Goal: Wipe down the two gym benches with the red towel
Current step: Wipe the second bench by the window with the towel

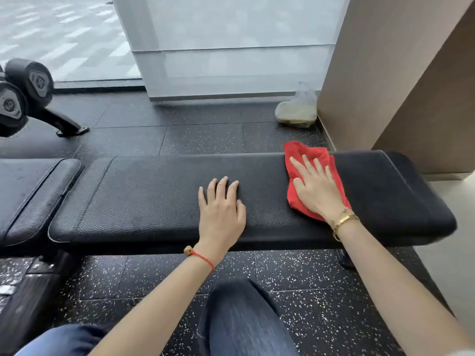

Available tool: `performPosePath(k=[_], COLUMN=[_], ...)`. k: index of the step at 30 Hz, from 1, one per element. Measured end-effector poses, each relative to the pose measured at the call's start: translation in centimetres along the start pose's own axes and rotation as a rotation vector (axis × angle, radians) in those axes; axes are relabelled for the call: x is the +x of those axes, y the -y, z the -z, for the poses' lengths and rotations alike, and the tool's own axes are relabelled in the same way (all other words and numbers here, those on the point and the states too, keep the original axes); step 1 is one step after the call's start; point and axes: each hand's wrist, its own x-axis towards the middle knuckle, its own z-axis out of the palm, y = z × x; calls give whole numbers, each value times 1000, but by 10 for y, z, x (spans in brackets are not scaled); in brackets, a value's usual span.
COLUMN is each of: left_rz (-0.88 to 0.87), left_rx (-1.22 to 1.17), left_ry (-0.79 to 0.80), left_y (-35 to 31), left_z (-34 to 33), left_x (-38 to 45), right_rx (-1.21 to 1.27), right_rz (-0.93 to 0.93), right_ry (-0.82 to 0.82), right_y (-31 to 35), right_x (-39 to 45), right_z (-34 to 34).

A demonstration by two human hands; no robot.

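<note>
The right hand [314,186] presses flat, fingers spread, on the crumpled red towel [312,176]. The left hand [222,209] rests spread on the pebbled black leather bench [154,196].

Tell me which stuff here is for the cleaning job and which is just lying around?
For the job:
red towel, under the flat right hand
long bench pad, with the left hand resting on it
second pad at the left

Just lying around:
dumbbells on their rack
plastic bag on the floor by the wall
</note>
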Motion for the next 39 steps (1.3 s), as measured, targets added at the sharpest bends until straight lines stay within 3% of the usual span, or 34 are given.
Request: performPosePath(k=[3, 7, 11, 15, 20, 27, 29, 35, 37, 39], left_rz=[5, 19, -20, -84, -132, -131, -132, -123, -116, -110], left_rx=[-4, -14, -34, -48, -66, -64, -60, -31, -27, -26], left_ry=[-4, -30, -45, -12, 19, 42, 30, 7, -2, -15], left_y=[-2, -6, -25, -52, -83, -97, -96, -101, -102, -103], left_z=[0, 1, 2, -3, -9, -21, -23, -24, -23, -22], left_x=[-2, -1, 1, 9, 17, 16, 15, 14, 13, 14], right_rx=[-5, -1, 36, 35, 7, 40, 26, -36, -25, -10], right_rz=[-24, 174, 272, 129, -131, 90, 42, -346, -312, -150], right_ry=[18, 13, -14, -34, -11, -52, -66, -70, -40, -20], right_y=[22, 46, 26, -25, -49, -52, -72, -119, -102, -76], right_x=[19, -11, -58, -60, 0, -64, -69, -11, 3, -2], right_z=[0, -11, -11, -4, 15, 5, 8, 30, 30, 23])
